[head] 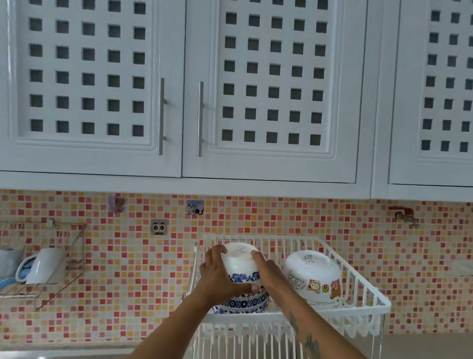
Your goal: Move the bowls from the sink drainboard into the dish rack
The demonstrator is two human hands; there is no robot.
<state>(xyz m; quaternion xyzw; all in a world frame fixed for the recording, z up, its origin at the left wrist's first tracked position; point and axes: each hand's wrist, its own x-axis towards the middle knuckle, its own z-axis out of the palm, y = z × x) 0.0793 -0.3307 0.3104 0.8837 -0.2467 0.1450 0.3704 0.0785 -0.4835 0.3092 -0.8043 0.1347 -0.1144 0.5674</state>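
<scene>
My grip is two-handed: left hand (215,275) and right hand (264,270) press in from opposite sides of an upside-down white bowl with a blue floral band (241,262), fingers curled over its foot. I hold it inverted, I think, so it drains and nests on the blue-patterned bowl (247,302) directly under my grip, in the upper tier of the white dish rack (361,307). Just right of my grip sits an inverted cartoon-printed bowl (311,277). Both forearms reach up and forward, converging.

Glossy glazed bowl (241,263), white coated-wire dish rack (363,290), glossy painted cabinet doors (80,148), brushed metal handles (162,115).
</scene>
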